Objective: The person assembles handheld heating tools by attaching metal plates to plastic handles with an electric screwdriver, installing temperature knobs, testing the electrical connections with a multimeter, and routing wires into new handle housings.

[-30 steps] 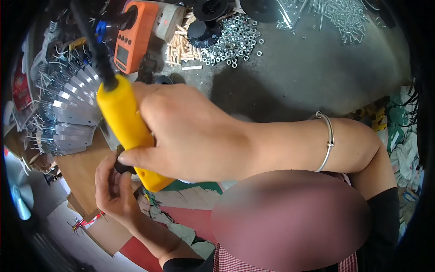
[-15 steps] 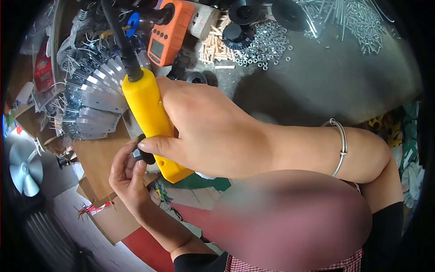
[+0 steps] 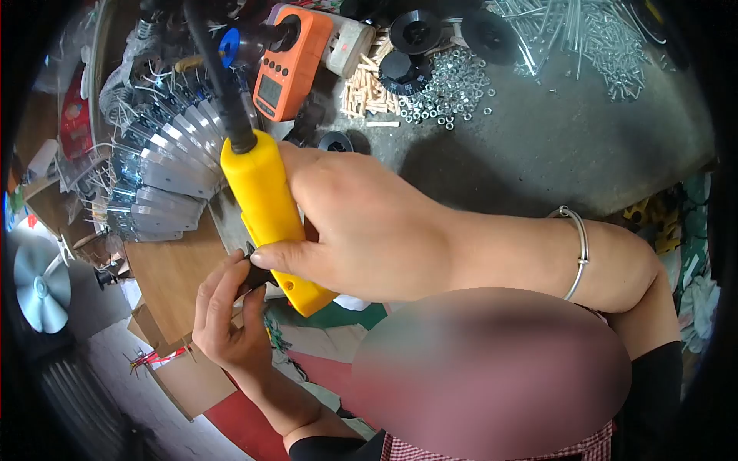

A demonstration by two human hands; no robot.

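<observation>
My right hand point(image 3: 361, 215) is wrapped round a yellow plastic handset point(image 3: 269, 203) with a thick black cable point(image 3: 219, 84) leaving its upper end. The right thumb presses toward a small black part point(image 3: 257, 275) at the handset's left side. My left hand point(image 3: 231, 311) pinches that black part between thumb and fingers. Fingers cover much of it, so its exact kind is unclear. The handset's far face is hidden, along with most of the right fingers.
Beyond the hands, an orange meter point(image 3: 296, 65) stands on the grey table point(image 3: 553, 146). Near it lie wooden pegs point(image 3: 365, 96), nuts point(image 3: 453, 84), black knobs point(image 3: 403, 73) and long metal pins point(image 3: 615, 61). Fanned metal plates point(image 3: 173, 169) sit left; a fan point(image 3: 42, 288) is lower left.
Both hands have shifted slightly right and down with the handset. The black part has turned; its shiny end, visible before, is now out of sight.
</observation>
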